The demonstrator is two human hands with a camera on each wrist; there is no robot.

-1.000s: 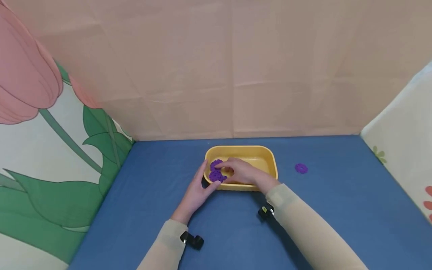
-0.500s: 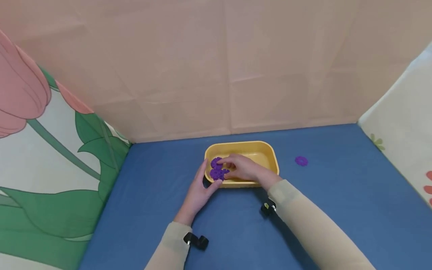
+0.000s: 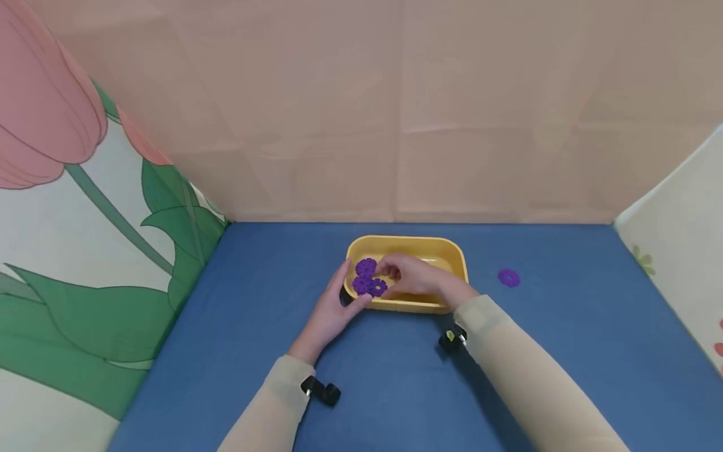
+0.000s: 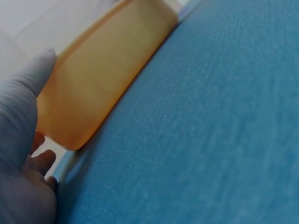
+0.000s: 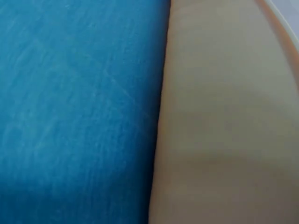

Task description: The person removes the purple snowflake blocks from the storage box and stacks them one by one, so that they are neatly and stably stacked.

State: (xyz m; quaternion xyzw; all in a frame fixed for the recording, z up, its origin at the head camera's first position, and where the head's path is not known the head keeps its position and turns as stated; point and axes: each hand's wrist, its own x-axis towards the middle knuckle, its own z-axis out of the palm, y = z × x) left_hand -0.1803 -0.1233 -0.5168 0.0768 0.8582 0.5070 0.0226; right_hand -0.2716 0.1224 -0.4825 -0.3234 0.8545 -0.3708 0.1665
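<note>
A yellow rectangular tray [image 3: 415, 306] stands on the blue cloth. Gripping its left end, my left hand [image 3: 329, 314] has the thumb at the front wall and the fingers around the left side; the left wrist view shows this thumb [image 4: 39, 70] against the wall. Several purple snowflake discs [image 3: 366, 268] lie clustered in the tray's left part, overlapping. Over the tray's middle, just right of the cluster, my right hand [image 3: 415, 276] has bent fingers with a gap to the thumb and no disc visible between them. Its thumb tip is close to the nearest disc [image 3: 378, 287]; contact is unclear.
A single purple disc [image 3: 509, 278] lies on the blue cloth [image 3: 390, 376] right of the tray. Behind stands a beige cloth wall [image 3: 316, 125], with a tulip-printed panel [image 3: 130, 232] at left and a white one [image 3: 678, 232] at right.
My right hand has drawn slightly right, off the purple discs, and its fingers have come away from them. The discs now show more fully. My left hand stays at the tray's left end.
</note>
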